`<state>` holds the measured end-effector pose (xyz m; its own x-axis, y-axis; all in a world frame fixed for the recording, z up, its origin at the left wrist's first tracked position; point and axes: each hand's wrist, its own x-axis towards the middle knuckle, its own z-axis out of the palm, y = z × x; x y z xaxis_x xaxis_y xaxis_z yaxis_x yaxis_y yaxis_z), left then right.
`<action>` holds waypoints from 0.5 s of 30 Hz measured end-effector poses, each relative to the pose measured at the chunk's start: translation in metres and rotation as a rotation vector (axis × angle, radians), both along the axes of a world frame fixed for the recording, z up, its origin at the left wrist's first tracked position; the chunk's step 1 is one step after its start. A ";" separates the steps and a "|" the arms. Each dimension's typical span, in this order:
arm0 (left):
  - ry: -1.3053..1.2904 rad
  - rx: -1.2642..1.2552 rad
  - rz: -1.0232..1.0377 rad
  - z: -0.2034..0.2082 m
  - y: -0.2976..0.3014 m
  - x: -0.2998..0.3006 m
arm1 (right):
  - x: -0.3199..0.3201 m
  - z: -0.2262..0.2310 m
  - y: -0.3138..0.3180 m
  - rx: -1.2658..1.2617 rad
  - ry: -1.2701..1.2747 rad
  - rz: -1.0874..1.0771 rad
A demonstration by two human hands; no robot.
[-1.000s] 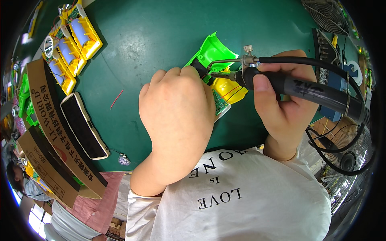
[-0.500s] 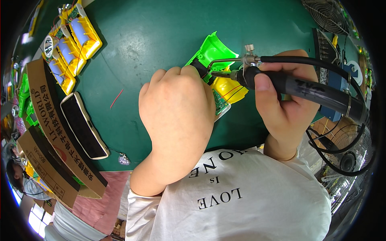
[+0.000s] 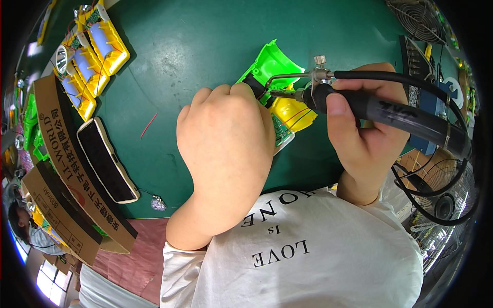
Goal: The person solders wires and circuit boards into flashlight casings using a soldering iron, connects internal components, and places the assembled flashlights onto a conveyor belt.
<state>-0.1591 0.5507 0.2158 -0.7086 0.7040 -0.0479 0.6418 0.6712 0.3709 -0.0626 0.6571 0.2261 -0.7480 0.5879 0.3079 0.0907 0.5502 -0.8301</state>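
Note:
In my right hand (image 3: 359,123) is a black soldering iron (image 3: 405,114), with a metal solder-feed guide (image 3: 287,76) clamped on it. The iron's tip and the end of the guide meet at a black part (image 3: 254,84) inside a bright green plastic housing (image 3: 275,61). My left hand (image 3: 226,133) is closed, knuckles up, right beside that housing; its fingertips are hidden, so what it grips does not show. Below the tip lie a yellow plastic piece (image 3: 292,115) crossed by red and black wires and a green circuit board (image 3: 281,132), partly covered by my left hand.
Yellow housings with blue battery cells (image 3: 102,41) sit at the far left. Nearer are cardboard boxes (image 3: 67,138) and a phone (image 3: 107,160). A red wire snippet (image 3: 149,126) lies on the green mat (image 3: 169,61). At right stand a blue device (image 3: 429,110) and a fan (image 3: 444,200).
Both hands, the iron and the housing keep almost the same places, with only tiny shifts. At lower left, a person in the background has moved slightly.

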 end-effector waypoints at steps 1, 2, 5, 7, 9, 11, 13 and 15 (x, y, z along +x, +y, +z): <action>0.006 -0.014 0.002 0.001 0.000 0.000 | 0.000 0.001 -0.001 -0.002 -0.029 -0.001; 0.006 -0.014 0.001 0.000 0.000 0.000 | 0.000 0.002 -0.001 -0.003 -0.058 -0.001; -0.002 0.020 -0.003 -0.003 -0.001 0.000 | 0.000 0.001 0.001 0.055 -0.046 0.029; -0.001 0.019 -0.002 -0.002 -0.001 0.000 | 0.000 0.000 0.001 0.036 -0.018 0.018; 0.003 0.023 -0.005 -0.003 -0.001 0.000 | 0.001 0.000 0.001 0.018 0.009 0.005; 0.006 0.028 -0.010 -0.004 -0.001 0.000 | 0.002 0.001 0.002 -0.014 0.059 -0.029; 0.005 0.024 -0.004 -0.004 -0.002 0.000 | 0.003 0.003 0.004 0.022 0.070 -0.043; 0.008 0.022 -0.008 -0.004 -0.002 0.000 | 0.005 0.006 0.007 0.061 0.079 -0.064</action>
<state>-0.1592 0.5491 0.2118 -0.7034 0.7103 -0.0271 0.6498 0.6580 0.3805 -0.0575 0.6636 0.2317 -0.6815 0.6119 0.4014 0.0625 0.5952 -0.8012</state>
